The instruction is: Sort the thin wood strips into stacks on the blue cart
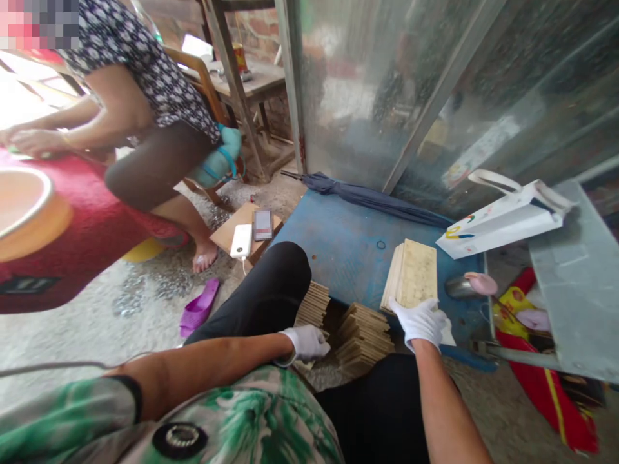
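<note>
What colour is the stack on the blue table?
The stack is pale yellowish cream; it shows best in the head view, by the right hand.

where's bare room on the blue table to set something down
The widest free patch on the blue table lies between the pale stack, the knee and the umbrella; a small ring sits near its stack side. The right end is crowded: stack, right hand, cup and bag.
</note>
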The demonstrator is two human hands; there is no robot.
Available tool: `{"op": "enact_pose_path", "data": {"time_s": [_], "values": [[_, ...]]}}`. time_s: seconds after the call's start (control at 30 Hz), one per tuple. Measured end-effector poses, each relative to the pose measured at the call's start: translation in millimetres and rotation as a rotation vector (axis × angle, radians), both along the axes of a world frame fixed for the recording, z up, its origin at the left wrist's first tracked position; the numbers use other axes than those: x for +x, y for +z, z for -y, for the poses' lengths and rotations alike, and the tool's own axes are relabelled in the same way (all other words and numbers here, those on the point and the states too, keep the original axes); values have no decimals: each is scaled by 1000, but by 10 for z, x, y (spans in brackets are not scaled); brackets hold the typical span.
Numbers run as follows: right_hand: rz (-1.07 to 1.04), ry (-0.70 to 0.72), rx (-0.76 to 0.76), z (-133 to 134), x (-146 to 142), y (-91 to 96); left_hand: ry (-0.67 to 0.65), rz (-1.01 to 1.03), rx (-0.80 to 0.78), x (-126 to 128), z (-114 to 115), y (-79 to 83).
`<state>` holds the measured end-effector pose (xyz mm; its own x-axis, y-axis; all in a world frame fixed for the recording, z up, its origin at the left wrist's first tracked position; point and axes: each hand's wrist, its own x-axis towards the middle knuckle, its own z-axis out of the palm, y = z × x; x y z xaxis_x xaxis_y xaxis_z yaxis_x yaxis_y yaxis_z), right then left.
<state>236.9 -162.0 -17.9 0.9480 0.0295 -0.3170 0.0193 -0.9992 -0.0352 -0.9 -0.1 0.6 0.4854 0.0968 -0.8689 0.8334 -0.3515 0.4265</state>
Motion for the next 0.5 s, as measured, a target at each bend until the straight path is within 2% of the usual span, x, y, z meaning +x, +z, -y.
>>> {"op": "enact_pose_path", "data": {"time_s": [0.33,0.5], "values": [[8,2,41,-21,20,147,-18,-17,-5,52,32,-37],[-46,-7,6,76,45,320,11,-3,0,57,17,-38]]}}
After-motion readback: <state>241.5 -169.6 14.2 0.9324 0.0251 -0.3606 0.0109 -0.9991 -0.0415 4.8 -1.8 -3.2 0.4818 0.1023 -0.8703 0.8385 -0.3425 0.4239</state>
